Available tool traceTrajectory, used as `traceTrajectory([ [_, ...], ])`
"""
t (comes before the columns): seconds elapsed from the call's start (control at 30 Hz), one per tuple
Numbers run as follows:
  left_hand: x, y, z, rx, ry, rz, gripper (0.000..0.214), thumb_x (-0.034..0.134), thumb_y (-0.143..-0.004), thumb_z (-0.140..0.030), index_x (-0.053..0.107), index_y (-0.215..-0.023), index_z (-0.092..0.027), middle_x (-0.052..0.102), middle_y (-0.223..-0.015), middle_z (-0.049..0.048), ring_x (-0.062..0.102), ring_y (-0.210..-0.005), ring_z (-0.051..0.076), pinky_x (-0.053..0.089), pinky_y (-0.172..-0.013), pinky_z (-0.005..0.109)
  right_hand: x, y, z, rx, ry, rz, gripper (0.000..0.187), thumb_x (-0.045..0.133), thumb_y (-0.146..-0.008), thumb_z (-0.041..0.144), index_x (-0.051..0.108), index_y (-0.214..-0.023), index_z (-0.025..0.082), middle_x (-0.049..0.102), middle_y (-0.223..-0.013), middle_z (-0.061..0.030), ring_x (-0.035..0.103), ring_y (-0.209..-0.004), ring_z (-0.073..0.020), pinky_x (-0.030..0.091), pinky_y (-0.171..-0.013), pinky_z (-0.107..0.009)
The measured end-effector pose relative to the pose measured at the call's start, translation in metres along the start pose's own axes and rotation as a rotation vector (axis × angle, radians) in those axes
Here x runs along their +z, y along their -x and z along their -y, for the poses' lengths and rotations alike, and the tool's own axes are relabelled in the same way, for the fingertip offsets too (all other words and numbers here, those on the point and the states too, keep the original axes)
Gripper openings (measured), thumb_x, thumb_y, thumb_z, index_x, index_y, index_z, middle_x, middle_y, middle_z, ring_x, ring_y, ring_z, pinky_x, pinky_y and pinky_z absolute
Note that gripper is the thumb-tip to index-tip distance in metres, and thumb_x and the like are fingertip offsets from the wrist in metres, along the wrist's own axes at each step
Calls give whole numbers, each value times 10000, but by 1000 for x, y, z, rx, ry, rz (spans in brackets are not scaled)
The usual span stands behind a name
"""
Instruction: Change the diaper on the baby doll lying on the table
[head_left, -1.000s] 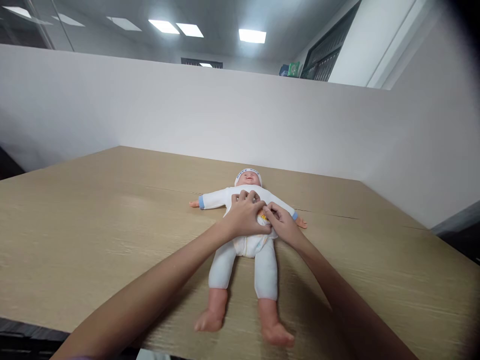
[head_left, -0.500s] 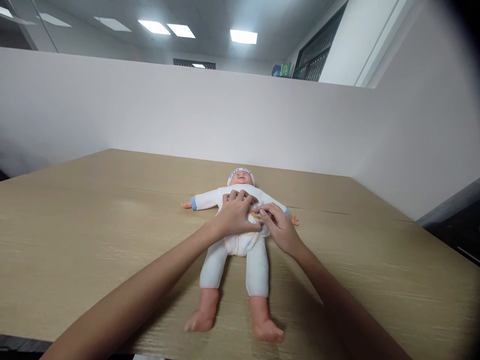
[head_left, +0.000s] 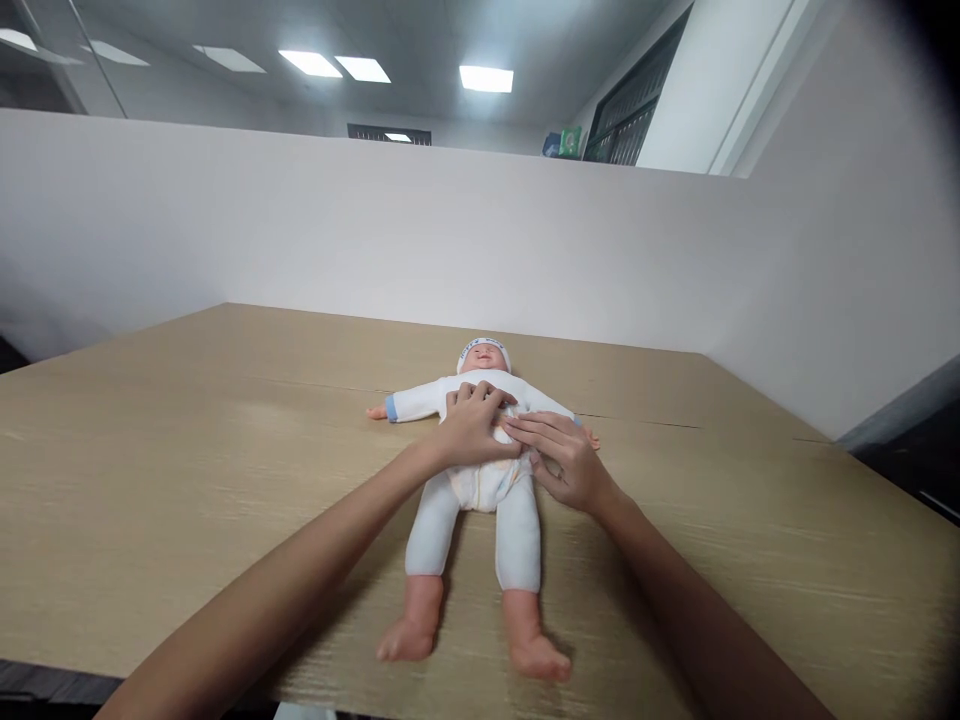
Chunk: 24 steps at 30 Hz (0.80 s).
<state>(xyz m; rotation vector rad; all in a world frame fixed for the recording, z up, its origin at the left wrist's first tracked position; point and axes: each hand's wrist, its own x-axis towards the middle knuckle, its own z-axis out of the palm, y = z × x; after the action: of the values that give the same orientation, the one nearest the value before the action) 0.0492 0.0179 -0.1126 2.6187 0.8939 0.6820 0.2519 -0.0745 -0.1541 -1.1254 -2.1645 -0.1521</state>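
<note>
Your doll lies straight ahead on the table, its long axis running away from you, feet nearest and head at the far end. The diaper sits around its hips, between and below your hands. Your left hand rests across the waist with thumb and fingers spread, while your right hand reaches in from the right side, fingers extended toward your left thumb; whether its fingertips pin anything, you cannot tell.
</note>
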Motion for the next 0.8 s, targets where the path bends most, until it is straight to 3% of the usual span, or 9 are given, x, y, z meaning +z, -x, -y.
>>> traceTrajectory([
  [0.1,-13,4,9,26,308,36,601,784,-775,-524,571,-1277,-272,632,-1283,75,554,-1213,309,464,-1022,480,1,0,1,19,-24,9,552,493,-948,180,580,-1469,340,637,-1463,-2,559,-1360,-265,433,-1148,-530],
  [0.2,-24,17,31,8,580,-85,439,614,-952,-495,530,-1314,-261,591,-1413,68,607,-1199,220,500,-1003,369,2,3,0,65,-76,-69,483,480,-986,219,616,-1434,338,675,-1413,-3,569,-1338,-265,431,-1143,-508],
  [0.3,-29,36,66,-94,475,-259,337,503,-1017,-483,571,-1257,-256,622,-1366,46,595,-1213,218,464,-1052,378,5,8,-5,232,-138,-299,409,416,-1030,262,695,-1325,308,716,-1335,-32,602,-1295,-260,457,-1111,-472],
  [0.37,-28,47,92,-157,322,-328,339,484,-1016,-482,589,-1232,-244,639,-1316,56,586,-1194,242,444,-1069,411,7,10,-12,375,-142,-446,412,370,-1046,281,698,-1294,274,725,-1308,-61,625,-1252,-260,471,-1088,-468],
  [0.43,-24,55,114,-207,150,-354,363,494,-995,-492,604,-1204,-216,636,-1276,93,563,-1195,279,432,-1075,448,9,12,-23,487,-78,-512,398,374,-1041,302,662,-1311,246,725,-1300,-85,627,-1221,-270,468,-1077,-484],
  [0.53,-17,59,131,-215,-39,-317,412,531,-965,-514,602,-1220,-197,627,-1273,123,527,-1221,314,413,-1088,474,13,16,-42,552,141,-442,408,453,-1014,391,622,-1329,194,691,-1331,-144,592,-1221,-320,438,-1070,-530],
  [0.63,-12,59,134,-201,-105,-273,478,557,-954,-549,570,-1288,-208,622,-1324,120,515,-1247,318,409,-1082,464,20,21,-55,579,320,-271,520,504,-993,514,601,-1345,145,673,-1324,-194,589,-1190,-362,444,-1017,-528],
  [0.8,-8,58,129,-251,-136,-266,546,582,-948,-587,558,-1319,-187,629,-1345,142,520,-1251,334,405,-1059,462,26,25,-59,605,383,-111,507,490,-1008,563,631,-1289,166,716,-1199,-163,636,-1084,-337,447,-941,-461],
])
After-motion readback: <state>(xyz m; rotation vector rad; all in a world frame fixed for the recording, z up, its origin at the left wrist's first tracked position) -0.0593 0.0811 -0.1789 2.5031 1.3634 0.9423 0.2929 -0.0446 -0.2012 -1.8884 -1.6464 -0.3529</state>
